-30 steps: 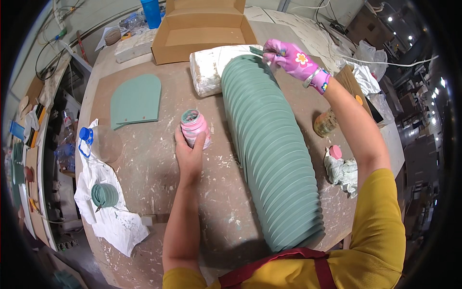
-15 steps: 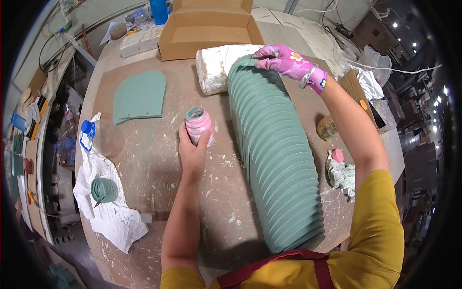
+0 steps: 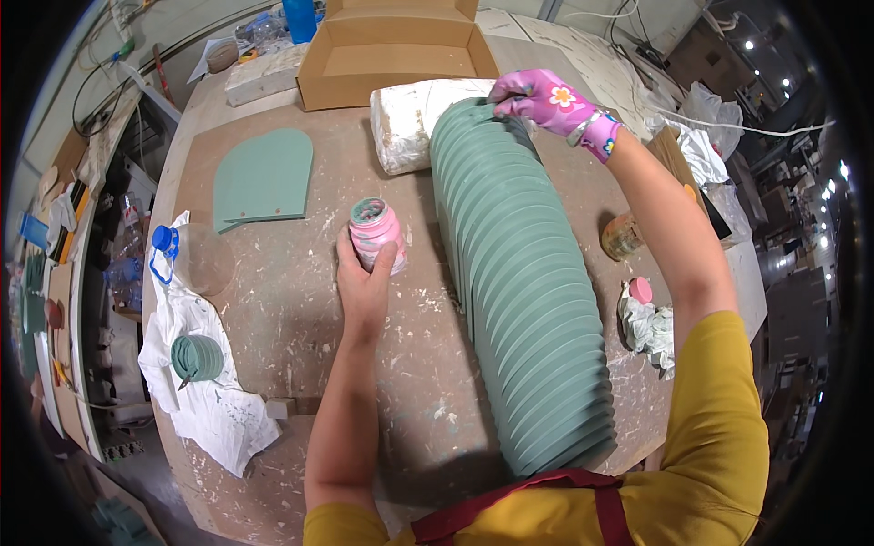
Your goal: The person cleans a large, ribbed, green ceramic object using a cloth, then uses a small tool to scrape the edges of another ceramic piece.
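My left hand [image 3: 364,287], bare, is wrapped round a small pink jar [image 3: 375,238] with an open mouth and green-grey smears at its rim. My right hand [image 3: 546,102] wears a pink flowered glove. Its fingers are pinched together at the far end of a long row of green arched panels [image 3: 519,273], stacked one against another. Whatever the pinched fingers hold is too small or hidden to make out. The row's far end stands beside a white wrapped block [image 3: 410,123]. A single green arched panel [image 3: 264,177] lies flat at the far left.
A cardboard box [image 3: 396,68] stands open at the back. Left are a clear bottle [image 3: 202,259] with a blue cap and a green roll [image 3: 198,358] on white cloth [image 3: 223,419]. Right are a stained jar [image 3: 622,237], a pink lid [image 3: 640,290] and a crumpled cloth [image 3: 648,329].
My right hand has shifted slightly right and away from me along the far end of the row. My left hand keeps the jar in nearly the same place.
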`<state>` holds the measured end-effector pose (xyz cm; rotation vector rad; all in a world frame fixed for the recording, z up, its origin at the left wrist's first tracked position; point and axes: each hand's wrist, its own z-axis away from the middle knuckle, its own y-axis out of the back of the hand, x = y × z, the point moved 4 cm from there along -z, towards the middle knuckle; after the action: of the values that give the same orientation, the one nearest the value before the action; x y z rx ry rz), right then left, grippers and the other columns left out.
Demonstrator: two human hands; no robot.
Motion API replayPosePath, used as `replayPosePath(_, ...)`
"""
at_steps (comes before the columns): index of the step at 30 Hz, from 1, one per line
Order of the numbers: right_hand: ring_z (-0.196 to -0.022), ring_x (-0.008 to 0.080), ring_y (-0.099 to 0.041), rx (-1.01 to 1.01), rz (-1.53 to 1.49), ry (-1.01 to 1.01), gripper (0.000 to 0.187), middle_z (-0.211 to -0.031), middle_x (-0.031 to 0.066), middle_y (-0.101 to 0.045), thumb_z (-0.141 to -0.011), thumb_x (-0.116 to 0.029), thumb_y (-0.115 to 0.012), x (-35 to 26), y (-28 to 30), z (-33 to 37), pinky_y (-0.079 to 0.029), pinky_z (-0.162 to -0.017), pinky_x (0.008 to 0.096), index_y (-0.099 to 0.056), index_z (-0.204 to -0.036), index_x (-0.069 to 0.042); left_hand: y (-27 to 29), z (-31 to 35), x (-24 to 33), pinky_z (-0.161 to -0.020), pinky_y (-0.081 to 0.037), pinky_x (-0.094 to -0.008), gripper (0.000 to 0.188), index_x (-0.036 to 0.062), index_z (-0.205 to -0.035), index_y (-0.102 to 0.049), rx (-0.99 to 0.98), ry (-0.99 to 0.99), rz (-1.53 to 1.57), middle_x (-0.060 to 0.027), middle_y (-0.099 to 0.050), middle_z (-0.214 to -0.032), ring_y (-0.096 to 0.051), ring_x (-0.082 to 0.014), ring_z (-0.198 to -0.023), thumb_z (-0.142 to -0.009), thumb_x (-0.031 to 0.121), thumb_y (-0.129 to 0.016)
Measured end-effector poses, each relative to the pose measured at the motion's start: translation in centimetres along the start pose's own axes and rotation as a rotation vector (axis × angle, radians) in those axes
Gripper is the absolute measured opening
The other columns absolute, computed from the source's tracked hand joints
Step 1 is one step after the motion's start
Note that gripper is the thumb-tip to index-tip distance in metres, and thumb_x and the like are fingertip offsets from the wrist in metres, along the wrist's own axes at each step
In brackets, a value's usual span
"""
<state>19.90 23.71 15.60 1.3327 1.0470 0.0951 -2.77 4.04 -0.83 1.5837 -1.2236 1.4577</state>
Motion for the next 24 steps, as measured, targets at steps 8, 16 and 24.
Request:
replayPosePath(8, -0.077, 0.0137, -0.060, 0.011, -0.058, 0.019, 0.018, -0.082, 0.0069, -0.066, -0.083, -0.013, -0.068, -0.6, -1.4, -0.4, -0.047, -0.072, 0.0289, -0.064, -0.096, 0.000, -0.3, 0.1, 0.6, -0.092, -0.044, -0.0321, 0.048, -0.0045, -0.128, -0.043, -0.011, 0.047, 0.041, -0.0135, -0.058, -0.115, -0.056, -0.0192, -0.104, -0.088, 0.014, -0.064)
replayPosePath(16, -0.076, 0.0123, -0.058, 0.052, -0.177, -0.104, 0.017, -0.079, 0.0049, -0.064, -0.083, -0.014, -0.070, 1.2, -0.5, 0.1, -0.046, -0.071, 0.0276, -0.064, -0.092, -0.001, 0.0, 0.1, -0.2, -0.092, -0.044, -0.0321, 0.049, -0.0037, -0.128, -0.043, 0.011, 0.045, 0.051, -0.0130, -0.058, -0.115, -0.056, -0.0185, -0.104, -0.088, 0.014, -0.065)
replayPosePath(24, -0.072, 0.0123, -0.054, 0.003, -0.095, -0.084, 0.018, -0.075, 0.0029, -0.060, -0.083, -0.017, -0.070, 0.8, -1.3, -0.4, -0.044, -0.068, 0.0290, -0.062, -0.087, -0.002, -0.1, 0.1, -0.1, -0.092, -0.044, -0.0324, 0.049, -0.0037, -0.128, -0.042, -0.025, 0.048, 0.101, -0.0131, -0.058, -0.115, -0.056, -0.0190, -0.105, -0.088, 0.014, -0.065)
